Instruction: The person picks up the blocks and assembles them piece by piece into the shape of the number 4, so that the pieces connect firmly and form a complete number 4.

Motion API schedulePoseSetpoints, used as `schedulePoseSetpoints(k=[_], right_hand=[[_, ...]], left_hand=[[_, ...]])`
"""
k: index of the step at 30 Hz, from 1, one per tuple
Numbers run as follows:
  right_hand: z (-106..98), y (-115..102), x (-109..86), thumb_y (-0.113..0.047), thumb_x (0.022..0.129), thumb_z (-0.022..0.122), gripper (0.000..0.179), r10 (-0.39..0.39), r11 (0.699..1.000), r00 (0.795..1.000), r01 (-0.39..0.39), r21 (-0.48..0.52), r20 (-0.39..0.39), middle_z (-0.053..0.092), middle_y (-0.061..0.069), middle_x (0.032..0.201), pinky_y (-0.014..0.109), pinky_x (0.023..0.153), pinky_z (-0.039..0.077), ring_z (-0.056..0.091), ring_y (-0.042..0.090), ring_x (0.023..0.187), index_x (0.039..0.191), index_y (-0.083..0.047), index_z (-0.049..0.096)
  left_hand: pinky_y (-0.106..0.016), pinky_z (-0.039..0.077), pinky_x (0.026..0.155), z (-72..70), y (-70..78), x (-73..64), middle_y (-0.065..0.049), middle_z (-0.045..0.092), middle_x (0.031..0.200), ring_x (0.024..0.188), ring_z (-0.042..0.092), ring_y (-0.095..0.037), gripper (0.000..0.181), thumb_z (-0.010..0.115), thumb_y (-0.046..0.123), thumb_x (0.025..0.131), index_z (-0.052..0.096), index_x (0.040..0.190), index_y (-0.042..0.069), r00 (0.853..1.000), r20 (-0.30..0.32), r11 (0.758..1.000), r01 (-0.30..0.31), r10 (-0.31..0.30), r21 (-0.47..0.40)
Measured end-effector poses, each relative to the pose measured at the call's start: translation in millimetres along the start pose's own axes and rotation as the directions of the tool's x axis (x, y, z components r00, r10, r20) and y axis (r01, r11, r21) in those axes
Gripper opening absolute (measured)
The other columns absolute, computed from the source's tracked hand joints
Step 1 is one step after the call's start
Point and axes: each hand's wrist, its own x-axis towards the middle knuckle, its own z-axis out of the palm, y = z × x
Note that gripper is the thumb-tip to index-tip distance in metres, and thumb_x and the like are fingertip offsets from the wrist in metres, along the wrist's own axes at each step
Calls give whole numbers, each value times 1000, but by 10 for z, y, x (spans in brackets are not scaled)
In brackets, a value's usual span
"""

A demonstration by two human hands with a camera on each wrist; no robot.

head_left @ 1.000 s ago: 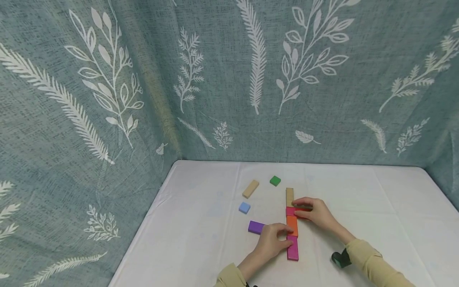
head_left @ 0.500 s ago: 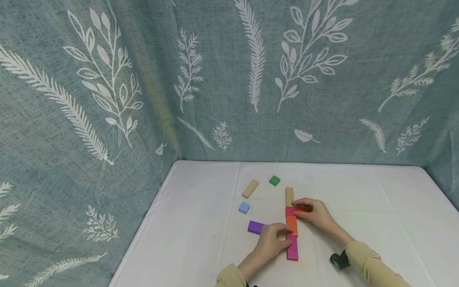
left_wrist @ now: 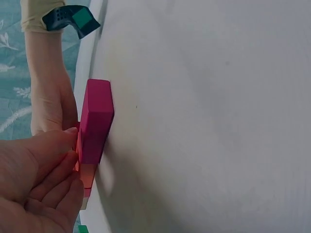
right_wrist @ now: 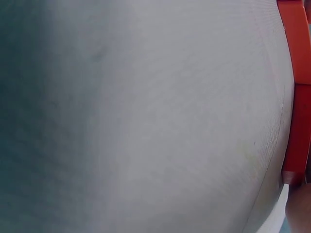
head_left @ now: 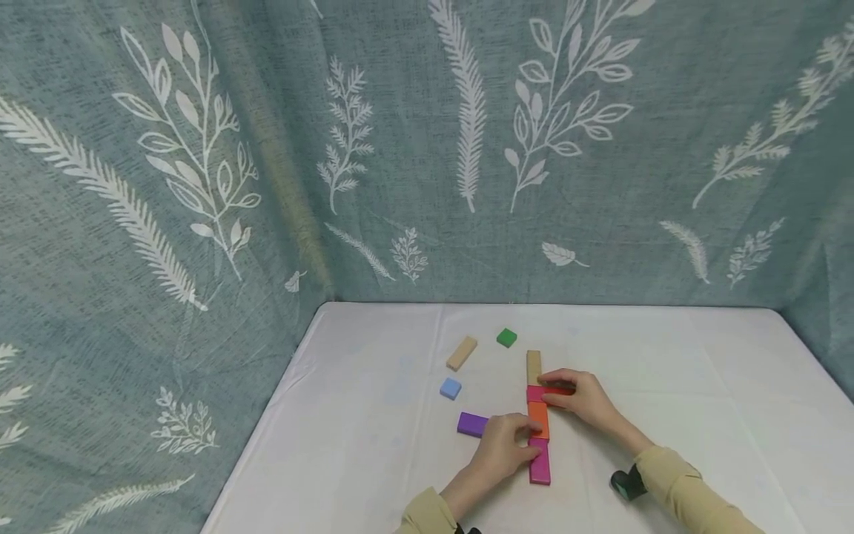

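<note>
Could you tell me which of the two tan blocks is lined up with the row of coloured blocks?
The upright tan block, at the far end of the row above the red block. The other tan block lies apart, slanted, further left.

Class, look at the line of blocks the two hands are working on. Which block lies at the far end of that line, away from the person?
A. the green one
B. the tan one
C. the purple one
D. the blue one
B: the tan block caps the line's far end, just beyond the red block; the others lie apart from it.
</note>
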Motion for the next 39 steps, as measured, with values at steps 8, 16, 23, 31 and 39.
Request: schedulePoseSetpoints(k=[8, 16, 23, 31, 39], right_hand=[[22, -6, 24, -14, 82, 73, 35, 20, 1000, 1000, -20, 3, 10, 68, 13, 112, 36, 89, 56, 63, 30, 105, 115, -6, 66], [14, 4, 26, -13, 82, 73, 35, 6, 1000, 1000, -6, 16, 15, 69, 13, 112, 31, 86, 57, 64, 30, 104, 115, -5, 66], [-5, -8, 24, -13, 82, 73, 35, 19, 1000, 1000, -20, 14, 19, 68, 14, 112, 30, 85, 57, 63, 30, 104, 115, -4, 66], [-21, -5, 35, -15, 82, 73, 35, 37, 999, 999, -37, 15, 21, 68, 13, 113, 28, 85, 57, 63, 29, 104, 115, -5, 66], [-28, -16, 46, -14, 82, 73, 34, 27, 1000, 999, -28, 11, 25, 69, 13, 111, 27, 84, 57, 63, 28, 103, 114, -5, 66]], left_hand=[[-24, 54, 88, 19, -12, -13, -1, 74, 96, 96, 67, -12, 20, 76, 9, 78, 73, 98, 7, 998, -60, 999, 16, -18, -39], [-30, 55, 92, -113, 42, 1, -7, 73, 101, 102, 67, -20, 20, 72, 3, 80, 71, 100, 2, 990, -130, 985, 21, -44, -173], [-31, 53, 94, -389, 93, -4, -9, 71, 107, 108, 65, -26, 27, 74, 6, 80, 69, 106, 1, 985, -166, 975, 12, -49, -220], [-35, 51, 98, -656, 53, -58, -12, 67, 116, 114, 61, -29, 32, 73, 14, 82, 67, 112, 5, 984, -155, 963, 44, -87, -266], [-33, 49, 100, -876, -153, -136, -15, 66, 119, 115, 60, -31, 35, 73, 14, 82, 66, 114, 2, 984, -161, 952, 24, -77, -306]])
